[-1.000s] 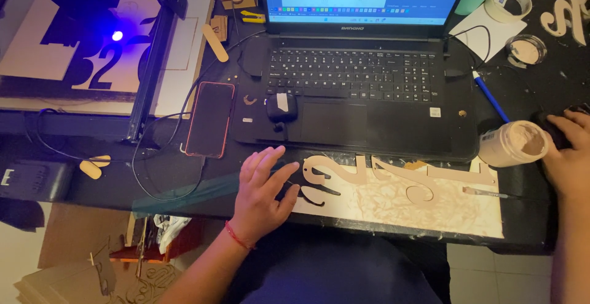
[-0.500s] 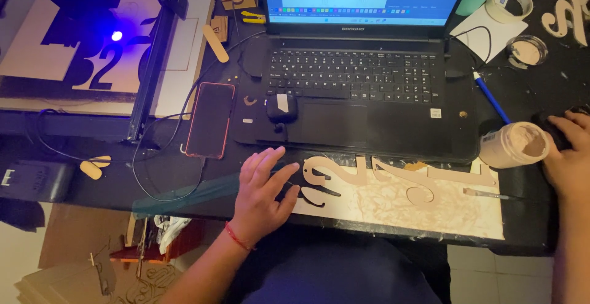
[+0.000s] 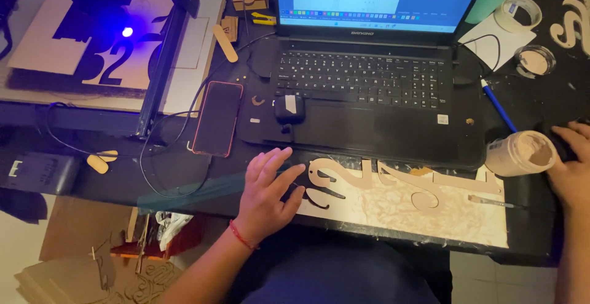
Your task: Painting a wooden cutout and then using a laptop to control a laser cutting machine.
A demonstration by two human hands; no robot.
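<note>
Head view looking down: the left hand [image 3: 265,196] lies flat with fingers spread and holds nothing, fingertips pressing on the left end of the pale flat wooden board with cut-out curly shapes [image 3: 405,209] at the near table edge. Most of that board runs off to the right of the palm. The right hand [image 3: 568,172] is curled around the base of a small open beige plastic jar [image 3: 522,153] tipped on its side, mouth facing the hand, just beyond the board's far right corner. An open black laptop [image 3: 369,95] sits beyond both hands, and a red-edged phone [image 3: 216,118] lies beyond the left fingers.
</note>
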